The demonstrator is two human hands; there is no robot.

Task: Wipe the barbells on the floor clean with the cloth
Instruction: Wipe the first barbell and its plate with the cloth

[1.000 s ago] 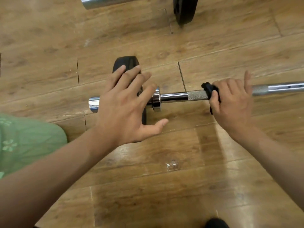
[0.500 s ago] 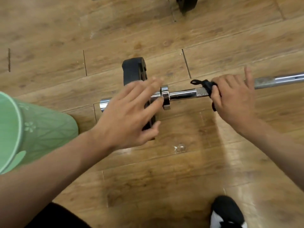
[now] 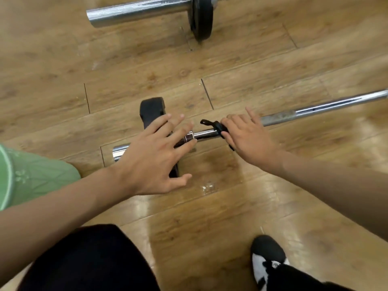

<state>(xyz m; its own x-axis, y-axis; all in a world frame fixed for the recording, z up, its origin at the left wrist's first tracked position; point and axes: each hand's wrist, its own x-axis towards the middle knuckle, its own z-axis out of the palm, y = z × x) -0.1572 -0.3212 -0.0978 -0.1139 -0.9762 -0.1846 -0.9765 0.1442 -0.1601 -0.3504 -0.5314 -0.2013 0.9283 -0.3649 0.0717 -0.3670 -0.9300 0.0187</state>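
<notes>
**A:** so what's the layout, biggest stuff first?

**B:** wooden plank floor (image 3: pixel 252 66) all over, kinda shiny close to the camera. Two bars are lying on it. The near barbell (image 3: pixel 327 107) runs across the middle, going up a bit to the right edge, with its chrome end poking out on the left. The far barbell (image 3: pixel 136 12) is along the top edge, well apart from the near one, fat chrome sleeve pointing left. Each has a black plate standing on edge: the near plate (image 3: pixel 151 111) close to the left end of its bar, and the far plate (image 3: pixel 201 19) up top.

**A:** and the person?

**B:** black trousers (image 3: pixel 90 259) at the bottom, a bit of green top (image 3: pixel 35 177) on the left, and a black and white shoe (image 3: pixel 265 253) bottom right.

**A:** hands?

**B:** the hands are apart, both on the near bar. The left hand (image 3: pixel 151 162) is flat with its fingers spread and straight over the near plate, fingertips reaching the shiny collar (image 3: pixel 190 137). Can't tell how hard it's pressing. The right hand (image 3: pixel 249 139) is just right of the collar, fingers curled over the bar and clamped on the cloth (image 3: pixel 213 125), pointer finger sticking up.

**A:** where's the cloth exactly?

**B:** small black thing wrapped on the bar under that right hand, with a loose end sticking out to the left.
</notes>
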